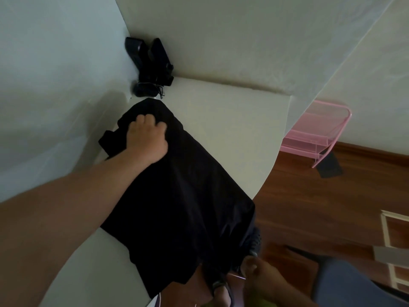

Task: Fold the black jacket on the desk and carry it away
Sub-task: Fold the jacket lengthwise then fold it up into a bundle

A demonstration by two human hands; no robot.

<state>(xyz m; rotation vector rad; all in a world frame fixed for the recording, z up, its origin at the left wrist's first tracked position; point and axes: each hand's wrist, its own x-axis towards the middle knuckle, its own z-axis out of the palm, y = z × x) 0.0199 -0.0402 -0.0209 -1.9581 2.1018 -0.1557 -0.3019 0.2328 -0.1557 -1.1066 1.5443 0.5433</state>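
Observation:
The black jacket (183, 196) lies lengthwise on the white desk (232, 129), and its near end hangs over the front edge. My left hand (147, 138) rests on the jacket's far end with its fingers curled into the fabric. My right hand (261, 273) is blurred at the bottom of the view, and its thumb and fingers pinch the jacket's hanging near edge. Part of the jacket's left side is hidden under my left forearm.
Two black speakers (150, 60) with a tangle of cable stand in the desk's far corner against the white walls. To the right of the desk are a pink wire rack (316, 134), wooden floor (298, 207) and a white frame (389, 231). A blue surface (354, 286) is at bottom right.

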